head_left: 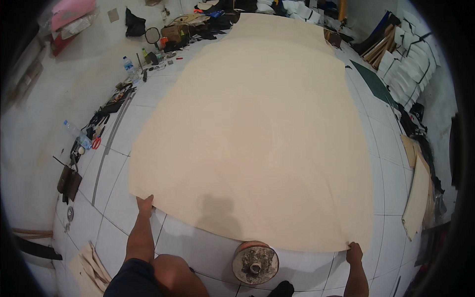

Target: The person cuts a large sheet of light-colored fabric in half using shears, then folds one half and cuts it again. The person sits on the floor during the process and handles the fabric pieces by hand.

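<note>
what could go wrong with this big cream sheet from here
The large, thin cream sheet could snag or get smudged on the round weight-like object with a stained, speckled top at its near edge.

Its far end sits close to white bundles, so it might catch there if pulled.

With the left hand and right hand gripping only its near corners, uneven pulling may crease it.

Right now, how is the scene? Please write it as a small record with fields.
Left hand: holds the cream sheet near its closest left corner
Right hand: holds it near the closest right corner
Surface: white floor tiles
Near edge: round worn object
Left side: long grey strip, red-handled scissors
Right side: green mat
</note>
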Demonstrator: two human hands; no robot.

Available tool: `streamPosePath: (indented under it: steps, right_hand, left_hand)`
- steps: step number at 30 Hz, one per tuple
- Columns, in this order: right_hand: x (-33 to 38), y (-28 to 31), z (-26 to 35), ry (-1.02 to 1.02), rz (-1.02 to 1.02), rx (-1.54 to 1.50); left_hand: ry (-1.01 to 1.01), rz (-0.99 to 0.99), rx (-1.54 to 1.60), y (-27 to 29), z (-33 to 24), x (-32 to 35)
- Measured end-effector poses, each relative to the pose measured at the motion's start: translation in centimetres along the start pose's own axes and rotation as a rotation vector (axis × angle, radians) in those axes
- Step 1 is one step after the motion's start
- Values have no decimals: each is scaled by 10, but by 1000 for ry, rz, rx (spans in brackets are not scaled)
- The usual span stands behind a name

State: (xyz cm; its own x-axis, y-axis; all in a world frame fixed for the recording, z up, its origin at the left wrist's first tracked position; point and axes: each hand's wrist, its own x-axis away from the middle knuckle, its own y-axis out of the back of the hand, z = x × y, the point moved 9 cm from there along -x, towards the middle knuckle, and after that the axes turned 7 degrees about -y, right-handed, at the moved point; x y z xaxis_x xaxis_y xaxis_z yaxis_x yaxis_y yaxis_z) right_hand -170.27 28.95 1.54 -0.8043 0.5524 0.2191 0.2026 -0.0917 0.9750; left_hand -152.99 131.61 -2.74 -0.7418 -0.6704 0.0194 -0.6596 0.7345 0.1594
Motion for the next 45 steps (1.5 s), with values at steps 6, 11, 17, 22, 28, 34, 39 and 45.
streamPosePath:
  steps: [6,11,17,22,28,34,39,45]
  right_hand:
    - [6,7,5,-13,16,-44]
    - [10,2,15,-47,92,-23]
    - [28,16,46,-39,46,109]
    - [37,13,96,250,-160,219]
    - [-13,4,49,25,-19,177]
    - [-19,-14,36,-106,176,379]
    - [9,-26,42,-37,159,315]
    - [28,-40,81,381,-12,176]
  left_hand:
    - [179,-34,-41,-4,13,17]
    - [86,-9,11,-1,13,13]
    - [130,-50,93,-9,14,14]
    - [76,-140,108,15,20,-11]
    - [84,-115,60,2,30,1]
    - [147,4,108,-11,27,13]
    - [7,-246,-37,23,31,-15]
    - [2,-436,100,90,23,-61]
